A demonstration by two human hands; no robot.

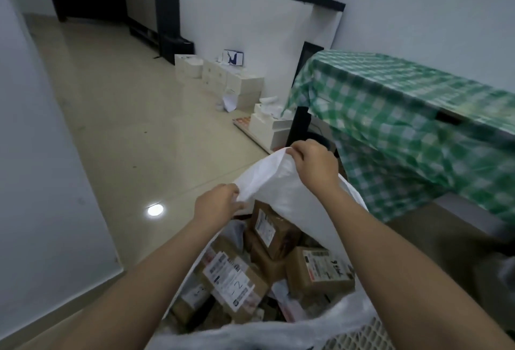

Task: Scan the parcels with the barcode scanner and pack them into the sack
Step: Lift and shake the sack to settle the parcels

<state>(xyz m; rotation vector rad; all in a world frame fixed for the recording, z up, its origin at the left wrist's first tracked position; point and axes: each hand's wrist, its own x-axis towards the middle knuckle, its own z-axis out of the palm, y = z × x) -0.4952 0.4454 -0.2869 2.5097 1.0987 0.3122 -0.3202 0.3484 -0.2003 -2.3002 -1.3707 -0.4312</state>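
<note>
Nearest me, the sack stood open on the floor, its mouth packed with taped cardboard parcels. I judged the woven fabric light, limp and slippery, best held at the rim. My left hand pinched the far rim's left edge, fingers curled on it. Farther off, my right hand gripped the raised rim. Beyond stood the checked-cloth table.

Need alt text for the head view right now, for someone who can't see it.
Both hands, left and right, grip the far rim of a white sack filled with labelled cardboard parcels. A table with a green checked cloth stands on the right.
</note>
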